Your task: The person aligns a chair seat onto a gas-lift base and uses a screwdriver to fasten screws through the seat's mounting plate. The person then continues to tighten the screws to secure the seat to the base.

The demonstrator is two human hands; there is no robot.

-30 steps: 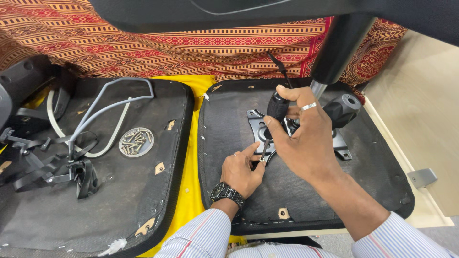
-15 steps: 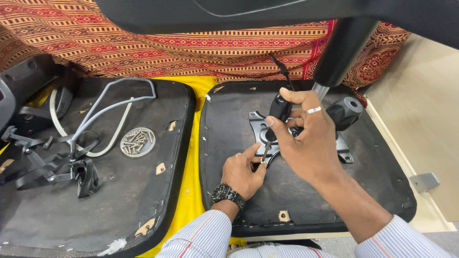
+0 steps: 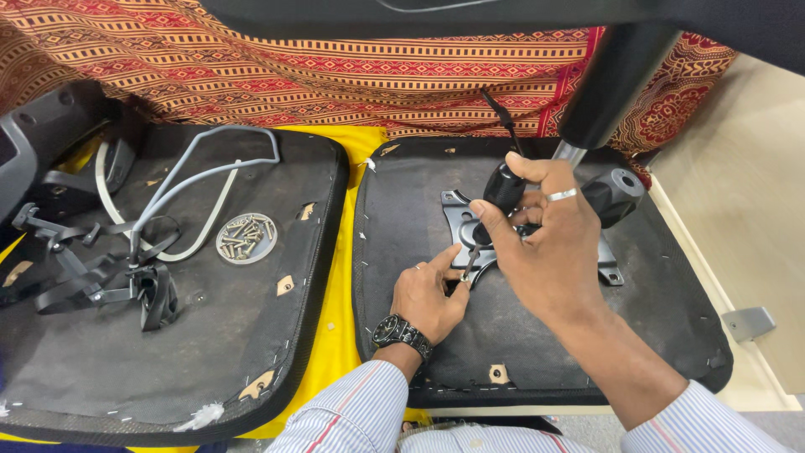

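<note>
The right hand (image 3: 553, 243) grips a black-handled screwdriver (image 3: 495, 210), its tip at the metal mounting plate (image 3: 461, 226) on the right seat base (image 3: 537, 335). The left hand (image 3: 432, 294) pinches, probably, a screw there. Keep the shaft upright and press firmly.

Mostly covered by the right hand (image 3: 558, 252): metal plate (image 3: 457, 220), only its left edge and one right corner showing. Screwdriver (image 3: 501, 191) tip hidden between left hand (image 3: 429, 294) fingertips and plate (screw itself too small to tell). Cut off by the top edge: black cylinder (image 3: 616, 80). Cut off at left: dark plastic part (image 3: 33, 143). Too small to count: screws in the dish (image 3: 246, 238).
</note>
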